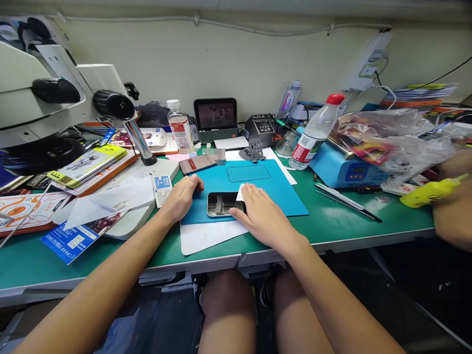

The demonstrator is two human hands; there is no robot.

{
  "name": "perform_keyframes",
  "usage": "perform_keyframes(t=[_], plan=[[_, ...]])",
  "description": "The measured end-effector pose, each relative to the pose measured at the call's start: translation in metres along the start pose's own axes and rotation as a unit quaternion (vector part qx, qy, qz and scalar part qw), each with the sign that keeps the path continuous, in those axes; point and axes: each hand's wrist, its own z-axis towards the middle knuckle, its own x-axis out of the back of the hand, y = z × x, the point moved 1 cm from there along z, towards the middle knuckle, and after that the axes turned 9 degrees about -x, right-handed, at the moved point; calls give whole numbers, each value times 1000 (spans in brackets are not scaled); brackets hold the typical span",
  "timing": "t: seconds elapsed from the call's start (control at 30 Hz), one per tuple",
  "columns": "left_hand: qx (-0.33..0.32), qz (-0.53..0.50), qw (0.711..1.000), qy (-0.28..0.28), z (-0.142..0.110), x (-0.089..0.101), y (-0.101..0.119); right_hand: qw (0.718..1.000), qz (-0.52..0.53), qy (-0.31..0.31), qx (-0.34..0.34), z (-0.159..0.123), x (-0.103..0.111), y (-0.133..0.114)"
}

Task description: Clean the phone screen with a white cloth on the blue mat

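A phone-sized dark, glossy panel with a pale rim [221,205] lies flat on the blue mat [287,196]; its surface mirrors striped light. My right hand [261,211] rests over its right end, fingers pressing a white wipe [241,192] against it. The thumb lies along the panel's near edge, and most of the wipe is hidden under the fingers. Left of the panel and apart from it, my left hand [182,196] lies at the mat's left edge with fingers loosely curled, no object showing in them. Behind it lies a phone with a lit screen [198,164].
A microscope [47,108] stands at left beside phone-part boxes [88,164]. Bottles [313,135], a small screen [216,114] and a soldering station [260,129] line the back. Tweezers [348,201] lie at right. Another person's blurred arm [453,201] reaches in near a yellow bottle [427,191].
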Motion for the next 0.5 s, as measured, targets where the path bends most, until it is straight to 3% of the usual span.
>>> perform_keyframes(t=[0.23, 0.43, 0.5], plan=[[-7, -17, 1000, -6, 1, -1, 1, 1000, -2, 2, 12, -56, -3, 4], [-6, -23, 1000, -5, 0, 0, 1, 1000, 5, -10, -25, -1, 3, 7], [-11, -23, 1000, -5, 0, 1, 1, 999, 9, -6, -40, -3, 0, 5]])
